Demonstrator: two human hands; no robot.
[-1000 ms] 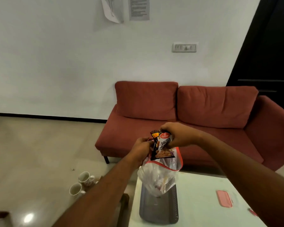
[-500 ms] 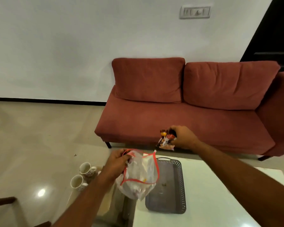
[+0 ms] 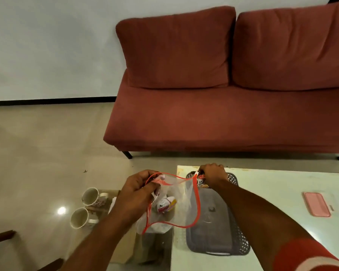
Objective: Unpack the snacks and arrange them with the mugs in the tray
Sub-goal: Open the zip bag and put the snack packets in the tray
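Snack packet [image 3: 201, 182] sits at the far end of the gray tray [image 3: 226, 241], pinched tight in the right hand [image 3: 213, 174]. The left hand [image 3: 139, 190] squeezes the rim of a clear bag with red edges [image 3: 184, 204], which has more snacks [image 3: 165, 204] inside. Two mugs [image 3: 86, 208] sit to the left, off the white table [image 3: 282, 192].

Right hand [image 3: 213, 174] lowered snack packet [image 3: 201, 181] into tray [image 3: 233, 179].

Right hand [image 3: 213, 174] lowers snack packet [image 3: 201, 182] into tray [image 3: 213, 227].
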